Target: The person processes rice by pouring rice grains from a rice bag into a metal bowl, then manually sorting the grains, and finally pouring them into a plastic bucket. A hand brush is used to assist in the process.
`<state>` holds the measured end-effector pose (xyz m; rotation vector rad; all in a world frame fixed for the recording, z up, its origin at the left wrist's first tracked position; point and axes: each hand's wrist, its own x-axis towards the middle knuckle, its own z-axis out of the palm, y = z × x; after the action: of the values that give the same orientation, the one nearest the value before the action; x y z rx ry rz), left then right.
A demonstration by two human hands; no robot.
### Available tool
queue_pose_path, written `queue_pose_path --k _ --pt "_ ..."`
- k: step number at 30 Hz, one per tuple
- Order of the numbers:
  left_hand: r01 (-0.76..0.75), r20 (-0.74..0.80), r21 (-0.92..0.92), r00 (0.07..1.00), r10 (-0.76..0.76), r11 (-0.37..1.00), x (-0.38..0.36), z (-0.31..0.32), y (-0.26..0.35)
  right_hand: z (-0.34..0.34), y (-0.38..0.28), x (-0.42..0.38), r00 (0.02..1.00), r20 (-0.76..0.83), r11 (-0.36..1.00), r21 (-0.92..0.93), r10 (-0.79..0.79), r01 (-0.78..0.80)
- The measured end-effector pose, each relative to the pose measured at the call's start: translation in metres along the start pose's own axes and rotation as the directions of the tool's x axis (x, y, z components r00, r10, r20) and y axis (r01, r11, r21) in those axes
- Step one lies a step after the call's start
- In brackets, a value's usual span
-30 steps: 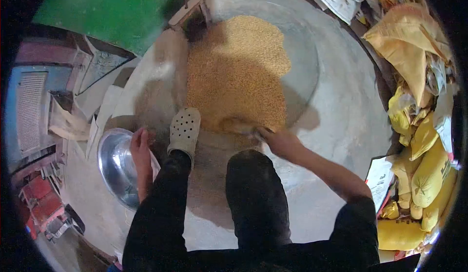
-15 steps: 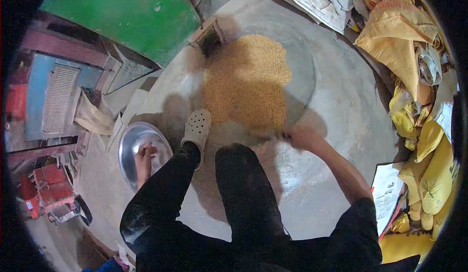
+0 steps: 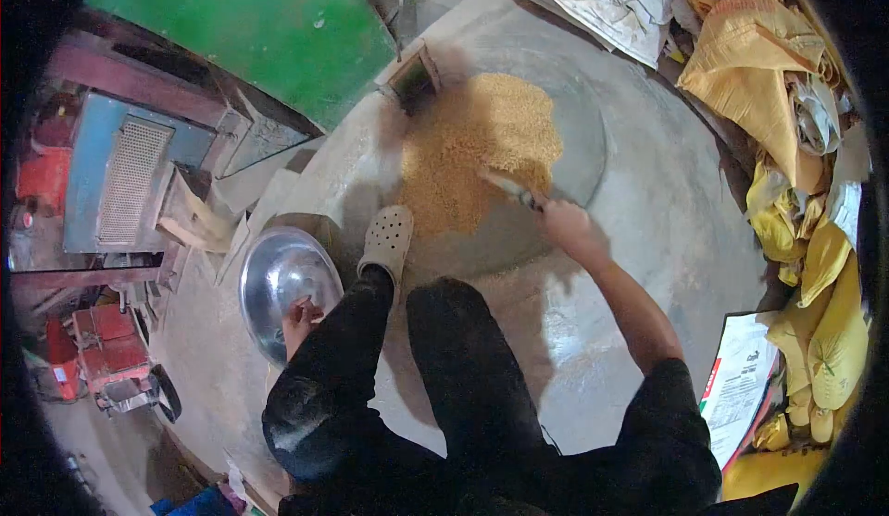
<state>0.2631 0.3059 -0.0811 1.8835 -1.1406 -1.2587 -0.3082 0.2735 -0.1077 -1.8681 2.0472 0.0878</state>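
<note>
A heap of golden grain (image 3: pixel 500 127) lies spread on the grey concrete floor (image 3: pixel 648 229). At its lower right edge, my right hand (image 3: pixel 567 224) is closed round the handle of a brush-like tool (image 3: pixel 507 186), whose pale end reaches over the grain. My left hand (image 3: pixel 301 320) is at the lower right rim of a shiny metal basin (image 3: pixel 278 280), its fingers curled; whether they grip the rim is unclear. The basin looks empty inside.
My foot in a beige clog (image 3: pixel 389 236) stands between basin and grain. A green panel (image 3: pixel 250 35) and a small wooden chute (image 3: pixel 412 76) are at the upper left. Blue and red machinery (image 3: pixel 134 178) lies left; yellow sacks (image 3: pixel 755 62) line the right.
My right hand has moved slightly up with the tool, which now points up and left over the grain. The grain's lower right edge has drawn back, baring floor. The view has shifted slightly.
</note>
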Motion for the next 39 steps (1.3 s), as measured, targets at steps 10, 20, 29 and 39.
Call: queue_pose_path --k 10,20,29,39 --pt "-0.036 0.0 0.391 0.999 0.039 0.92 0.073 0.057 0.024 -0.002 0.047 0.022 0.999 0.031 0.962 -0.274 0.032 -0.022" --pt "0.083 -0.1 0.191 0.993 -0.065 0.978 0.061 0.072 0.041 0.0 -0.062 -0.049 0.925 0.348 0.984 -0.033 -0.153 0.175" --pt "-0.098 -0.015 0.337 0.994 0.11 0.937 0.057 0.058 0.006 0.038 -0.082 0.028 0.999 0.007 0.999 0.02 -0.051 0.051" --pt "-0.022 -0.008 0.422 1.0 0.028 0.906 0.036 0.075 -0.003 -0.008 0.005 -0.04 0.988 -0.154 0.999 -0.03 0.024 -0.029"
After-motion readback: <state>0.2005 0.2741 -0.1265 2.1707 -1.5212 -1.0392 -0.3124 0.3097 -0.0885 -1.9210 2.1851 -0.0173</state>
